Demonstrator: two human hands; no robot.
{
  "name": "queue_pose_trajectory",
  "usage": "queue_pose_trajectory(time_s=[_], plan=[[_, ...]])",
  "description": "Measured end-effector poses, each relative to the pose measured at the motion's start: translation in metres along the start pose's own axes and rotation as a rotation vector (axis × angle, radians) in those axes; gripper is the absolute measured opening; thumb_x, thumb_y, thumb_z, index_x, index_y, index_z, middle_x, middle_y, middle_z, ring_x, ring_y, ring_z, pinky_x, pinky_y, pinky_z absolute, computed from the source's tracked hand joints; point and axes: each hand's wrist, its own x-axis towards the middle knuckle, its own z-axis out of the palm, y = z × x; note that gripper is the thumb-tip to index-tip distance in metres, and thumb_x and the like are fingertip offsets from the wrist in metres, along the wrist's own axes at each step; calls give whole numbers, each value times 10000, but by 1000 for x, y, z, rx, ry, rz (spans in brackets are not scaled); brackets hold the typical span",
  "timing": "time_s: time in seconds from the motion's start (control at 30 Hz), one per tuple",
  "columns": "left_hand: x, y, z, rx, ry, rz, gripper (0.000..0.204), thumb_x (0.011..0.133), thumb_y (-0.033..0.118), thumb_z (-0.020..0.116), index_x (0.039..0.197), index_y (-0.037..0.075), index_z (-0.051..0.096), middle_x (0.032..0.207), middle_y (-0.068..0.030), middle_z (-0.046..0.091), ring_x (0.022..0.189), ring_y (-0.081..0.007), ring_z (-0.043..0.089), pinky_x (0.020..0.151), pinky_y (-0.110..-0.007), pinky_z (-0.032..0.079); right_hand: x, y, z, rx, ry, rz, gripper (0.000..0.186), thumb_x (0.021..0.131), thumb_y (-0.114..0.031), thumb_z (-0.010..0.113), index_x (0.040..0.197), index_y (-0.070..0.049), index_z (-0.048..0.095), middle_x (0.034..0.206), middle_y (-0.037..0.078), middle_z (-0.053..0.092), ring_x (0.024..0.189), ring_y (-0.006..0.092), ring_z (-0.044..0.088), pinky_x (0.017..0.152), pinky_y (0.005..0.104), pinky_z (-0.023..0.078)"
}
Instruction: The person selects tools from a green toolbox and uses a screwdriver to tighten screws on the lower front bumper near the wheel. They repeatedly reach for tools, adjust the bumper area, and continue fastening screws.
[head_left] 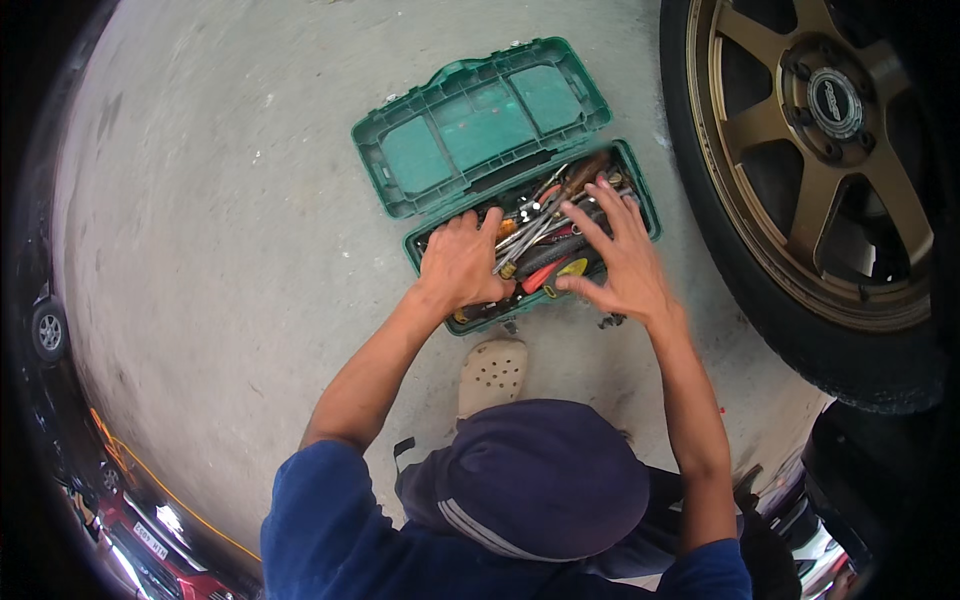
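The green toolbox [643, 190] sits on the concrete floor [250, 250] directly in front of the crouched person, its near side just beyond a beige perforated clog [493, 370]. Its lid [487, 135] is hinged fully back on the far side, inner face up, moulded into three shallow panels that hold no tools. The main compartment is well filled with loose hand tools in no order. Slender metal rods [532, 240] lie slantwise across the middle; a brown handle [588, 172] lies toward the far right corner; an orange piece [506, 228] shows beside the left fingers; a red handle [540, 277] and a yellow-and-black piece [575, 268] lie near the front wall. Deeper contents are covered and cannot be identified. The left hand [462, 262] is over the left end, fingers bent down into the contents, thumb set apart toward the front; I cannot tell whether it grips anything. The right hand [625, 258] is over the right end, fingers spread and grasping nothing that I can see, thumb near the yellow-and-black piece; contact cannot be confirmed. A bronze-spoked wheel [745, 128] stands to the right, apart from the toolbox.
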Motion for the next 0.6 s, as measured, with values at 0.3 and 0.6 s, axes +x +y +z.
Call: queue_pose_trajectory(time_s=[0.3,0.6], plan=[[15,8,-10,57,-66,37,947,607,413,906,1394,97,485,1015,-258,676,951,-456,701,792,-541,562,-37,-14,51,47,175,-1,709,826,-388,867,1480,-263,623,1732,187,260,1571,422,294,1235,597,298],[28,8,-35,134,-70,234,905,624,470,941,1311,39,540,880,-228,744,838,-452,729,706,-519,562,-43,-1,49,245,272,75,589,792,-58,841,1334,-166,640,1693,156,364,1482,413,451,1162,487,449]])
